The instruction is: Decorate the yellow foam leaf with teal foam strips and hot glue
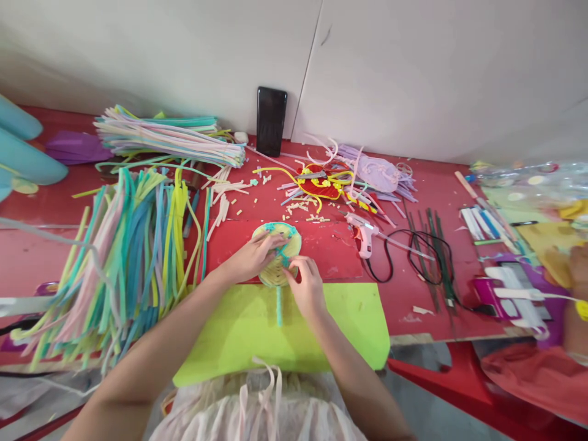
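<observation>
On the table in front of me lies a round yellow piece that looks coiled from pipe cleaners (pixel 271 273), with a teal rim and teal bits on its face. A teal stem (pixel 278 306) sticks out from its lower edge, toward me. My left hand (pixel 255 254) rests across the upper left of the piece, fingers stretched out and lying on it. At its right side, my right hand (pixel 304 278) has thumb and forefinger pinched on a teal pipe cleaner (pixel 285 261). The fingers partly cover the middle.
Bundles of pipe cleaners (pixel 133 245) fill the left side. A pink glue gun (pixel 366 237) with a black cord lies to the right. Behind are a phone (pixel 271 121) against the wall and cut scraps (pixel 315 211). A yellow-green sheet (pixel 340 331) is nearest me. Another person's arm (pixel 576 300) shows at far right.
</observation>
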A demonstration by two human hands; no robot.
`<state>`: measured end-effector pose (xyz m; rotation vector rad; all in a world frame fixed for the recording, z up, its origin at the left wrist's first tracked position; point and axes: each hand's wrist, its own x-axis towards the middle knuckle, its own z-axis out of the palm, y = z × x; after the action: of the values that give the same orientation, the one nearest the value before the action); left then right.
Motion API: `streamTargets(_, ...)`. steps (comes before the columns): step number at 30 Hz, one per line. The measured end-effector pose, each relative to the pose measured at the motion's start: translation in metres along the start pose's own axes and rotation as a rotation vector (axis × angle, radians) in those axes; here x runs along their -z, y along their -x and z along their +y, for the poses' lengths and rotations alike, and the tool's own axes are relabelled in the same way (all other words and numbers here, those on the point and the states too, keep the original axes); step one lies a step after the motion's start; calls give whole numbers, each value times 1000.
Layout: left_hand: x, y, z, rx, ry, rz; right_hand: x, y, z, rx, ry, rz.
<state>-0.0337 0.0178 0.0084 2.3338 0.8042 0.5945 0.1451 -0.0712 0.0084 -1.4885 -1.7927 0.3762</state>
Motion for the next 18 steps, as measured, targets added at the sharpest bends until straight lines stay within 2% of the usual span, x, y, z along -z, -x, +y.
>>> streamTargets(5, 0, -1, -1, -1, 16, 8, -8, 2, -4, -43, -11, 36)
streamTargets(13, 3, -2, -2, 16, 131, -4, -8, 2, -6, -67, -16, 49)
streamTargets(18, 4, -2, -2, 23, 143, -7, -6, -1, -8, -207, -88, 64)
